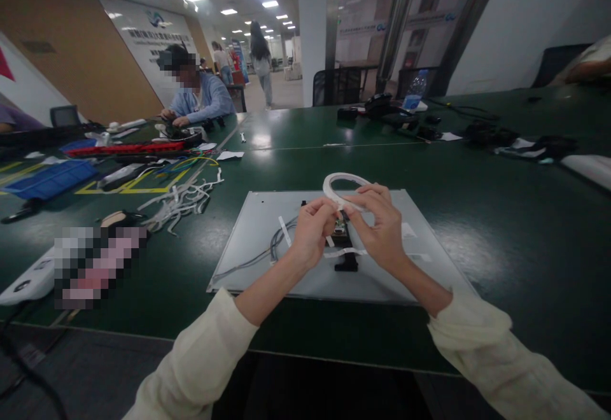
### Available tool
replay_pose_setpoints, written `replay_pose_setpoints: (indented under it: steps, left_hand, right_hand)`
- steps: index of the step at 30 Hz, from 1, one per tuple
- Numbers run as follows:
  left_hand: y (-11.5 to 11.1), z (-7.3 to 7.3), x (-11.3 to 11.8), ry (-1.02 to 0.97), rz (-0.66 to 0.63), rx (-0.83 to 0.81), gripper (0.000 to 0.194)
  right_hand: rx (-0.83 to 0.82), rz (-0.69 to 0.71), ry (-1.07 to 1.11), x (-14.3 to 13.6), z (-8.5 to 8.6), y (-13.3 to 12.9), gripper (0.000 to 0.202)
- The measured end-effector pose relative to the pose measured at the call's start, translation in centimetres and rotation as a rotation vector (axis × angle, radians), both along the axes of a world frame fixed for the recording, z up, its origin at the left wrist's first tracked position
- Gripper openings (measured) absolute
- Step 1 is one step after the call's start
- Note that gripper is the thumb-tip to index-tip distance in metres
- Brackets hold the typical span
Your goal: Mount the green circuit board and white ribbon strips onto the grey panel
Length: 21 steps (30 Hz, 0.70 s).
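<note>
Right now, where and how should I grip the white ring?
Likely the left rim of the white ring, from the left, thumb through the open centre: that arc is bare, while the left hand and right hand crowd the near side.

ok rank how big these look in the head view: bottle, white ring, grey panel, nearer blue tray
1. grey panel
2. nearer blue tray
3. white ring and bottle: too alike to rank

The panel (382,283) lies on the counter (277,167), with the cable (248,261) on it toward nine o'clock. From the panel, the heap of strips (184,202) lies at ten o'clock, the bin (50,179) beyond it; the bottle (415,89) stands at one o'clock.
</note>
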<state>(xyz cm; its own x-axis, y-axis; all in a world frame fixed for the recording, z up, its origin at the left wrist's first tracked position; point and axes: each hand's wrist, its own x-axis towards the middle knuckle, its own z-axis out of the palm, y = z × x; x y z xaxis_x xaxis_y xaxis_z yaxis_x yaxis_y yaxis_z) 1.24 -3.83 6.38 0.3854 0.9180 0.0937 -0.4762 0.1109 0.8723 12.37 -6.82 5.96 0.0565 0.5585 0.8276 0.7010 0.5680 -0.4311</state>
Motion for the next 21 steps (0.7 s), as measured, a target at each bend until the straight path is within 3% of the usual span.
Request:
replay_pose_setpoints:
  steps: [4,8,10,14,21]
  left_hand:
    - [0.9,0.5,-1.4,-0.032,0.053,-0.029,0.018]
    - [4.1,1.3,-5.2,-0.153,0.317,-0.064,0.023]
    - [5.5,1.4,-6.7,-0.175,0.318,-0.067,0.023]
    - [6.4,0.7,-7.1,-0.183,0.222,-0.109,0.018]
    - [4.5,-1.0,-4.9,-0.058,0.012,-0.152,0.016]
  right_hand:
    - [-0.029,-0.058,0.156,2.7,-0.3,1.0,0.014]
    - [0.107,-0.423,0.649,9.6,-0.4,2.5,0.015]
    - [0.120,-0.461,0.705,11.9,-0.3,2.9,0.015]
    - [0.037,-0.406,0.647,11.6,-0.6,3.0,0.021]
    - [-0.318,-0.322,0.290,9.6,-2.3,2.8,0.022]
